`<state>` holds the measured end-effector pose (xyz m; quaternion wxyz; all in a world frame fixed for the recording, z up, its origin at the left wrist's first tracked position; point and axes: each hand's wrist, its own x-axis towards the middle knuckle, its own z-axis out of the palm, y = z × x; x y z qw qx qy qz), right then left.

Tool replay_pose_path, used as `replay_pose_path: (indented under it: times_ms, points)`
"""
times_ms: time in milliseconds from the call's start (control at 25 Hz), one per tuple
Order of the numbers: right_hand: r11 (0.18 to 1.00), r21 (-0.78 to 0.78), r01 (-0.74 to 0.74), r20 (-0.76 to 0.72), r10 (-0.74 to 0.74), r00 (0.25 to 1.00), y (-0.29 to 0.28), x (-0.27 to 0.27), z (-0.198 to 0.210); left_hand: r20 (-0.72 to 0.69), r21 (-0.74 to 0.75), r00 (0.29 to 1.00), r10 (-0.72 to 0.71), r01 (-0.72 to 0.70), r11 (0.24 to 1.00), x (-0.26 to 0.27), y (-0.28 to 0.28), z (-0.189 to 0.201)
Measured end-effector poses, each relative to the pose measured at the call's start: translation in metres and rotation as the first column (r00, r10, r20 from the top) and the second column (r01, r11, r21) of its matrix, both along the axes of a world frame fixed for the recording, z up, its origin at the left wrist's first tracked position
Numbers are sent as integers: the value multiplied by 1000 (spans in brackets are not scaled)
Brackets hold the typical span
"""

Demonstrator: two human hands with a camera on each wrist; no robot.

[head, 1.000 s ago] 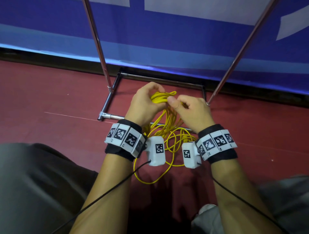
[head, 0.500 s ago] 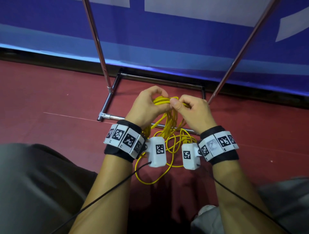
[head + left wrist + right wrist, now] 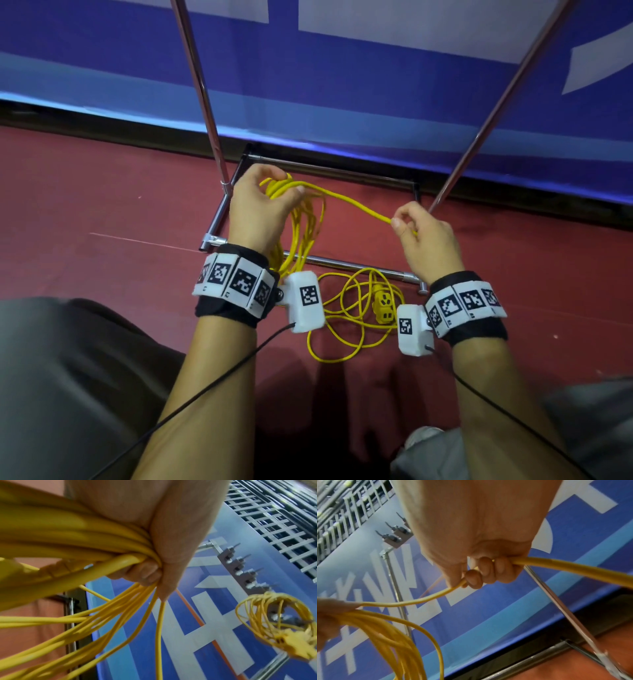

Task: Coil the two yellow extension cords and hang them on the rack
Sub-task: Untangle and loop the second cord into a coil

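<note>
My left hand (image 3: 265,198) grips a bundle of loops of a yellow extension cord (image 3: 301,226), (image 3: 85,545) above the rack's base. A single strand (image 3: 346,200) runs from that bundle to my right hand (image 3: 416,228), which holds it with curled fingers (image 3: 488,569). The cord's slack and its yellow socket end (image 3: 383,303) lie on the red floor between my wrists. In the left wrist view a second coiled yellow cord (image 3: 278,618) hangs on the rack's hooks (image 3: 240,566).
The chrome rack has two slanting poles (image 3: 202,92), (image 3: 496,113) and a rectangular floor frame (image 3: 342,265). A blue and white banner (image 3: 342,85) stands right behind it. My knees (image 3: 68,377) flank the floor space in front. Black sensor cables (image 3: 219,387) trail from both wrists.
My hands were together at the bundle; now the right hand has drawn away to the right, pulling a strand out taut. The left hand keeps the loops and has shifted slightly left.
</note>
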<state>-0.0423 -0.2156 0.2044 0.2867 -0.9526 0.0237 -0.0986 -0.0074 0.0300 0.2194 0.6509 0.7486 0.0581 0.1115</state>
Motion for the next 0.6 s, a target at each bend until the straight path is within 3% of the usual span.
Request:
replay_pose_path:
  times_ms: [80,200,320,440,520,600]
  points:
    - [983,-130,-132,-60,125,990,10,-1,8,-4,114,997,-78,78,990,0,1,-3]
    - [909,-135,-395,-188,368,911,31,-6,17,16,49,980,-199,198,979,-3,-6,-1]
    - [857,-15,-516,-69,514,855,44,-6,27,38,-89,940,-338,340,936,-12,-17,-1]
    - [869,155,-470,104,458,883,42,-6,38,49,-232,906,-421,420,877,-18,-30,2]
    - [891,305,-337,173,296,939,39,-8,43,26,-307,898,-440,426,851,-23,-38,9]
    - [906,356,-229,207,162,965,36,-9,44,6,-282,880,-474,456,844,-28,-42,16]
